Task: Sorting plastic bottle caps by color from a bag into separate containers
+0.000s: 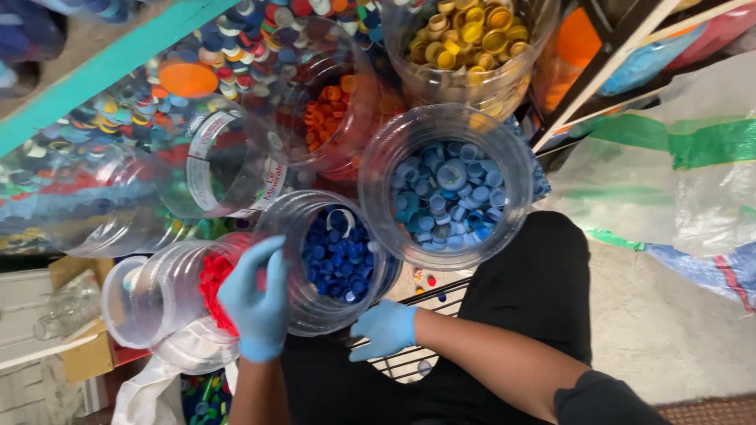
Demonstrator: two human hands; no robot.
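My left hand (256,303), in a blue glove, presses against the left wall of a clear plastic jar of dark blue bottle caps (339,256), fingers reaching up to its rim. My right hand (386,329), also gloved, cups the same jar's lower right side, above a wire rack (409,362). The jar sits between the two hands. Just left of it, partly behind my left hand, lies a tilted clear jar of red caps (209,287).
A jar of light blue caps (449,193) stands behind, with jars of orange caps (331,110) and yellow caps (472,39) further back. Mixed loose caps fill a clear container (118,126) at the left. Plastic sacks (677,165) lie at the right; my dark trousers (543,283) are below.
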